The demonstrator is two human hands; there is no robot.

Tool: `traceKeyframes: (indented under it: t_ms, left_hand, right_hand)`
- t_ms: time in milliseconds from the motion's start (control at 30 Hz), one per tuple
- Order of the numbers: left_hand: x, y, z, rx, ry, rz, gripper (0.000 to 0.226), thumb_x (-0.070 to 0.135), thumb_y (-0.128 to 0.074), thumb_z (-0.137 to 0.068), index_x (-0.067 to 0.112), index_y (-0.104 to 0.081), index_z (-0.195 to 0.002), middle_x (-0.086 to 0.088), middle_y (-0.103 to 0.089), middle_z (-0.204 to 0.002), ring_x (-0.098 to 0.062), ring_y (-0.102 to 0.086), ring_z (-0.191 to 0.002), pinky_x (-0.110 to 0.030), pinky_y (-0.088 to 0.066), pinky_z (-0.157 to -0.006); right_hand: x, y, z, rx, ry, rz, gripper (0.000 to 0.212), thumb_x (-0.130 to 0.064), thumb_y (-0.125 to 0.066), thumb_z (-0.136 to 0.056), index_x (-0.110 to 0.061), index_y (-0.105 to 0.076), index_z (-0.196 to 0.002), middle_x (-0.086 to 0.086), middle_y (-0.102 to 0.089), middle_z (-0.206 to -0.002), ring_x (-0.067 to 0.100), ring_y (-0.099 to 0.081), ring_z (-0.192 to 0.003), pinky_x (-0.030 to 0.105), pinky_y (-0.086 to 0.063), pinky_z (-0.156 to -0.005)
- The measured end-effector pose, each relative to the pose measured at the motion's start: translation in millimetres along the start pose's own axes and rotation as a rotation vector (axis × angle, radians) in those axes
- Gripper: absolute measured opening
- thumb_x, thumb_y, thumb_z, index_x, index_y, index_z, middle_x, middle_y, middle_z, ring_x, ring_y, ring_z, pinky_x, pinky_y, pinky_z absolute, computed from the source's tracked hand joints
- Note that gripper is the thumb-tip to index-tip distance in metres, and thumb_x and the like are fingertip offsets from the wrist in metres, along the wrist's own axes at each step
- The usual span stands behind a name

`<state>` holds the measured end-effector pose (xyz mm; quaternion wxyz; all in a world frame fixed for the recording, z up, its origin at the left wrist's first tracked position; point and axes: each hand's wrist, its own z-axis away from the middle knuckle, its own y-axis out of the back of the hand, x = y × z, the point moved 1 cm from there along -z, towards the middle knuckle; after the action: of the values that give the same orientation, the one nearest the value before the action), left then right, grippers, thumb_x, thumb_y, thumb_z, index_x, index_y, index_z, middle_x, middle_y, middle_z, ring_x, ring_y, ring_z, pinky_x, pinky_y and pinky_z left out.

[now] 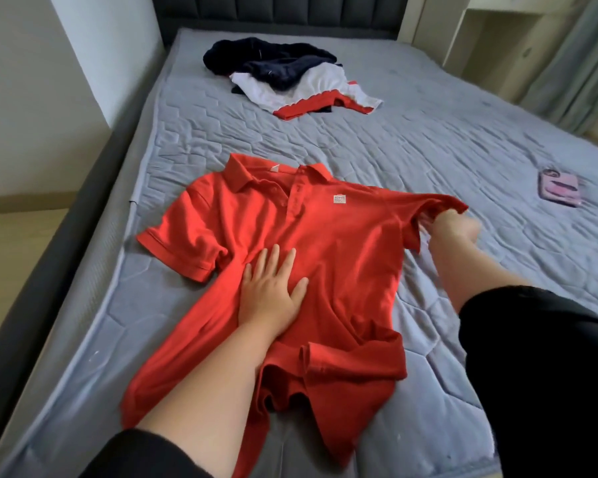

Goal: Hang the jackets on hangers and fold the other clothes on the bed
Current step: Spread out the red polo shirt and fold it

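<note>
A red polo shirt (pixel 325 257) lies front-up on the grey mattress (pixel 428 139). Its long axis runs from the rumpled hem by the left wrist to the collar beyond the left fingertips, pointing toward the headboard (pixel 273 12). The left hand (pixel 270 288) presses flat on the torso, fingers straight and spread. The right hand (pixel 453 231), blurred, grips the sleeve cuff, held out sideways. The shirt has a buttoned placket and a small white chest label.
</note>
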<state>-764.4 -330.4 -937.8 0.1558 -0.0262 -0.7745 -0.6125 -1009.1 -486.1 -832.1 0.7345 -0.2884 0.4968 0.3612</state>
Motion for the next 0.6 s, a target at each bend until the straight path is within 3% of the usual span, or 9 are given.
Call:
traceKeyframes:
  t_ms: [67,167,200,300,367,433,533,600]
  left_hand:
    - [0,-2,0,-0.030,0.003,-0.028,0.064,0.055,-0.032,-0.093,0.033,-0.015,-0.151,-0.001,-0.011,-0.160,-0.019,-0.007,-0.147,-0.040,-0.005,-0.117]
    - [-1,-3,-1,-0.054,0.008,-0.044,0.066,0.058,-0.032,-0.092,0.034,-0.015,-0.151,0.000,-0.009,-0.161,-0.019,-0.005,-0.147,-0.041,-0.004,-0.117]
    - [-1,-3,-2,-0.065,0.011,-0.044,0.067,0.059,-0.032,-0.092,0.035,-0.014,-0.151,0.000,-0.008,-0.161,-0.019,-0.004,-0.147,-0.041,-0.004,-0.117]
    - [-1,-2,-2,-0.139,0.015,-0.022,0.067,0.058,-0.033,-0.092,0.036,-0.011,-0.151,0.001,-0.004,-0.161,-0.019,-0.001,-0.147,-0.041,-0.001,-0.117]
    - [-2,3,-4,-0.222,0.019,0.009,0.067,0.056,-0.035,-0.094,0.035,-0.010,-0.151,0.001,-0.001,-0.161,-0.018,0.002,-0.147,-0.040,0.000,-0.117]
    - [-3,10,-3,-0.307,0.021,0.049,0.067,0.051,-0.038,-0.095,0.031,-0.010,-0.152,0.001,0.000,-0.161,-0.017,0.002,-0.147,-0.038,-0.001,-0.117]
    - [-2,23,10,-0.402,0.014,0.118,0.068,0.047,-0.042,-0.096,0.023,-0.014,-0.152,0.001,-0.003,-0.161,-0.014,-0.001,-0.147,-0.032,-0.005,-0.116]
    - [-2,32,28,-0.455,-0.014,0.168,0.067,0.047,-0.043,-0.096,0.018,-0.019,-0.152,-0.001,-0.008,-0.160,-0.014,-0.006,-0.147,-0.029,-0.007,-0.117]
  right_hand:
    - [-13,1,-12,0.002,0.091,-0.014,0.027,-0.007,-0.046,-0.094,-0.007,-0.059,-0.118,0.010,-0.063,-0.106,0.025,-0.065,-0.103,0.032,-0.055,-0.082]
    - [-10,-2,-13,-0.179,0.137,0.189,0.063,-0.020,-0.055,-0.092,-0.013,-0.028,-0.148,0.004,-0.049,-0.118,0.020,-0.057,-0.104,0.035,-0.048,-0.092]
    - [-4,-2,-5,-0.221,0.176,0.284,0.066,-0.023,-0.056,-0.088,-0.012,-0.029,-0.147,0.005,-0.047,-0.113,0.020,-0.054,-0.099,0.036,-0.048,-0.089]
    - [29,5,33,-0.289,0.507,0.715,0.048,-0.029,-0.055,-0.076,-0.004,-0.055,-0.117,0.014,-0.053,-0.106,0.023,-0.052,-0.100,0.037,-0.040,-0.088]
    - [63,10,63,-0.469,0.672,0.985,0.037,-0.024,-0.060,-0.084,-0.005,-0.062,-0.117,0.015,-0.057,-0.121,0.028,-0.048,-0.119,0.035,-0.034,-0.102]
    - [88,15,93,-0.659,0.710,1.238,0.041,-0.034,-0.058,-0.088,-0.011,-0.061,-0.121,0.011,-0.054,-0.131,0.029,-0.044,-0.127,0.040,-0.031,-0.108]
    - [88,22,124,-0.724,0.654,1.491,0.058,-0.057,-0.048,-0.088,-0.011,-0.055,-0.123,0.011,-0.049,-0.132,0.032,-0.045,-0.124,0.045,-0.035,-0.104]
    - [73,28,140,-0.763,0.639,1.493,0.056,-0.063,-0.044,-0.089,-0.010,-0.060,-0.102,0.012,-0.058,-0.113,0.032,-0.055,-0.107,0.037,-0.042,-0.087]
